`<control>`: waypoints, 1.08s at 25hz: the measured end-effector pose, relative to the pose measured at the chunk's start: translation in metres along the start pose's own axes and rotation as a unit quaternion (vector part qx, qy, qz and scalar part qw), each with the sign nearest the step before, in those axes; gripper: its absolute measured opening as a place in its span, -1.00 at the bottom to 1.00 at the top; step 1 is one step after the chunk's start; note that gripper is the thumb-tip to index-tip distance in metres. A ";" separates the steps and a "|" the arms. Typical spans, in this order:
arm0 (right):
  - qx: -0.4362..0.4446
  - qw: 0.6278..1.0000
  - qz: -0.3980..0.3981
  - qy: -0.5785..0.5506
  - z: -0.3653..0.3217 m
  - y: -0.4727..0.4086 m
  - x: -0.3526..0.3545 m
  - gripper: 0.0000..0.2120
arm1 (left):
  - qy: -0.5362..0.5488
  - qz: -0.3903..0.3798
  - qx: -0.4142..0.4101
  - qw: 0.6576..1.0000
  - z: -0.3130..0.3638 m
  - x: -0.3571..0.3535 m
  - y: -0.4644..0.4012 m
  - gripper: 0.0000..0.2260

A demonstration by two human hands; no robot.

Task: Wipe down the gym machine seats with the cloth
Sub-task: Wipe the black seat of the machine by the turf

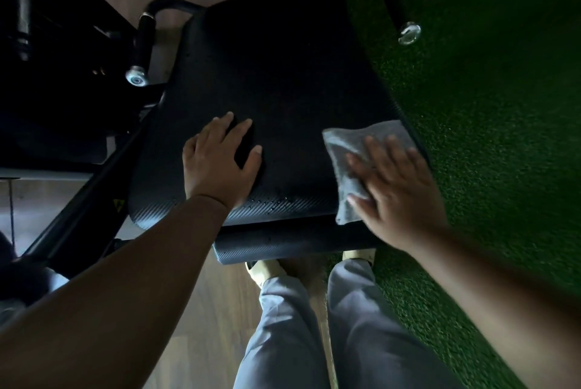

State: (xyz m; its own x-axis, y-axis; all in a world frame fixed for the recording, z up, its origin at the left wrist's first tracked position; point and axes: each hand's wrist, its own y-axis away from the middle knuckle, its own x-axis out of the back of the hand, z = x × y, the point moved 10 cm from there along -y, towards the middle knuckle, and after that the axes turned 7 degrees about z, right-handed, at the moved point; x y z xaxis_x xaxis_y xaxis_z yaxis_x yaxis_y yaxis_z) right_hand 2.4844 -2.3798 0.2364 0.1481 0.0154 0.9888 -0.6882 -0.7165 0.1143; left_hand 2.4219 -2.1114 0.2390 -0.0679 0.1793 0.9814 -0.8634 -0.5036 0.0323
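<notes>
on the black seat [283, 74] we see the left hand [217, 162] lying flat near its front edge, and the right hand [399, 187] spread over a grey cloth [345, 149] at its right front corner, beside green turf [487, 105].

Just the one view here, head-mounted, wide-angle. Looking almost straight down and a bit forward over the black seat pad [276, 99], close enough that both forearms run in from the bottom corners. Own trouser legs [314, 325] and shoes visible at the bottom edge, so basically standing right at the front of the seat. Green turf [487, 105] filling the right side, wood floor [207, 310] lower left (edges bent by the lens). No second view to overlap with.
</notes>
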 end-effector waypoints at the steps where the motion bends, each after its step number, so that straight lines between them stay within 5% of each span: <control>1: -0.037 0.999 -0.001 0.006 0.016 -0.005 0.002 -0.37 | 0.003 0.002 -0.002 1.000 0.000 0.000 0.000 -0.50; 5: -0.183 0.983 0.008 0.010 -0.001 -0.064 0.011 -0.34 | 0.001 0.002 -0.005 1.000 -0.001 0.000 0.000 -0.50; 8: -0.052 0.998 -0.017 0.001 -0.062 -0.073 0.005 -0.36 | 0.001 -0.022 -0.014 1.000 -0.001 -0.003 -0.002 -0.49; 11: 0.021 0.999 -0.028 -0.003 -0.039 -0.038 0.005 -0.39 | 0.007 -0.048 -0.063 0.997 -0.007 -0.001 -0.003 -0.47; 16: -0.191 0.981 -0.031 0.029 0.015 -0.069 0.009 -0.31 | -0.005 -0.021 -0.042 0.999 -0.089 0.021 -0.009 -0.41; 21: 0.023 0.999 -0.048 -0.009 -0.154 -0.072 -0.003 -0.38 | 0.005 -0.011 -0.031 0.999 -0.099 0.019 -0.006 -0.47; 24: 0.041 0.998 -0.046 -0.008 -0.122 -0.049 -0.007 -0.40 | 0.019 -0.018 -0.026 0.999 -0.102 0.019 -0.004 -0.49; 27: -0.087 0.995 -0.041 0.026 -0.060 -0.061 -0.004 -0.35 | 0.020 -0.019 -0.018 0.999 -0.102 0.017 -0.003 -0.52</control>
State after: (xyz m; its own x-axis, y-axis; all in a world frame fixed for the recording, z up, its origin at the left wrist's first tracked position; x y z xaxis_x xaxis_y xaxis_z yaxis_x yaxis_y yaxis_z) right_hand 2.4831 -2.2946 0.2313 0.1756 0.1079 0.9785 -0.7885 -0.5797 0.2054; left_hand 2.3724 -2.0203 0.2360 -0.0544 0.2308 0.9715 -0.8828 -0.4658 0.0612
